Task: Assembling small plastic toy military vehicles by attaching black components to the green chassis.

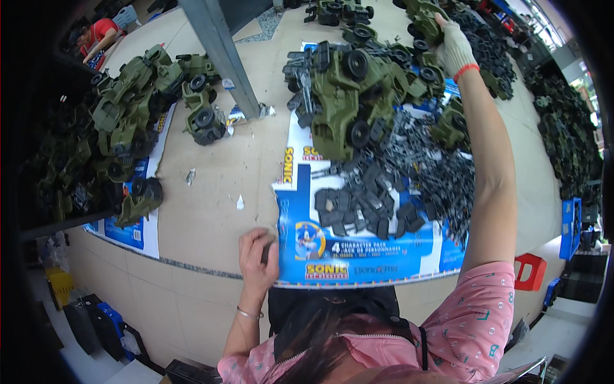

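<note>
My left hand (258, 265), bare with a bracelet at the wrist, rests at the table's front edge. Its fingers are curled around a small dark piece (266, 251), partly hidden. Stretched far to the upper right, my right hand (456, 51) wears a white knit glove with a red cuff. Its fingers grip a green toy vehicle (423, 14) near the top of the view. In front of me lie flat black plastic parts (348, 206) and a heap of thin dark grey parts (441, 182). Behind these is a pile of green toy trucks (336, 115) with black wheels.
Printed blue cardboard (294, 256) covers part of the table. A grey metal post (227, 54) rises left of centre. More toy trucks (125, 121) are piled at left, and others (566, 121) at far right. A red stool (530, 272) stands below; a person in red (102, 33) sits far left.
</note>
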Action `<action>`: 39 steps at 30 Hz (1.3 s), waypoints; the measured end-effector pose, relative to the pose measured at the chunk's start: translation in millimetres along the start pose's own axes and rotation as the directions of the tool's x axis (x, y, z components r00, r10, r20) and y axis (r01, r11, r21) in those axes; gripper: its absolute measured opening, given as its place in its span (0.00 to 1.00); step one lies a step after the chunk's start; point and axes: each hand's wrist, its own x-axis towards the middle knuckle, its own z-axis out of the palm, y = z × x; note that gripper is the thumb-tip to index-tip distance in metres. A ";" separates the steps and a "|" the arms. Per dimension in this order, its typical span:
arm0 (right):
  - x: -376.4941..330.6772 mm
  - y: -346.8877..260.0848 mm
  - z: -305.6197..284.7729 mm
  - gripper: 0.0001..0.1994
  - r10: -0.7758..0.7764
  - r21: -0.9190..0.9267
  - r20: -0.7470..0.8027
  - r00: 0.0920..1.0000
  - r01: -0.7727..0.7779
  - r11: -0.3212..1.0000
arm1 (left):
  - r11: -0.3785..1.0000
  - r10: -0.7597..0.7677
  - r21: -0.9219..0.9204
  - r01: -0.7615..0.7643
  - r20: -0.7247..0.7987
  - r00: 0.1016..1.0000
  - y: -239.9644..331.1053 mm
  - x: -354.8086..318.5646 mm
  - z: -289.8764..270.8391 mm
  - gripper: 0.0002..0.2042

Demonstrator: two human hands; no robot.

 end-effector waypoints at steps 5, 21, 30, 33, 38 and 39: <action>57.1 22.0 50.6 0.08 -0.254 -0.428 0.081 0.964 0.264 0.864 | 0.994 -0.107 0.005 0.107 0.060 0.992 9.1 3.3 -4.6 0.05; 150.7 76.2 48.4 0.20 -0.186 -0.895 0.428 0.885 0.443 0.048 | 0.987 -0.161 0.038 0.159 0.047 0.986 12.6 4.9 -20.0 0.09; -147.1 -22.5 -27.4 0.25 -0.378 -0.391 0.244 0.893 0.448 0.804 | 0.996 0.087 -0.001 -0.087 -0.083 0.993 -9.8 -12.7 -23.6 0.08; -346.6 -18.0 -46.2 0.25 -0.338 -0.602 0.750 0.569 0.798 0.007 | 0.901 0.344 0.361 -0.240 -0.260 0.902 -57.9 28.4 -86.1 0.12; -512.0 30.3 -47.4 0.16 -0.120 -0.545 0.807 0.578 0.808 0.222 | 0.599 -0.091 0.786 0.152 -0.122 0.988 -171.2 100.7 -209.1 0.51; -526.8 45.5 -39.0 0.15 -0.118 -0.572 0.758 0.641 0.741 0.353 | 0.572 -0.039 0.815 0.088 -0.080 0.996 -205.8 93.1 -230.3 0.49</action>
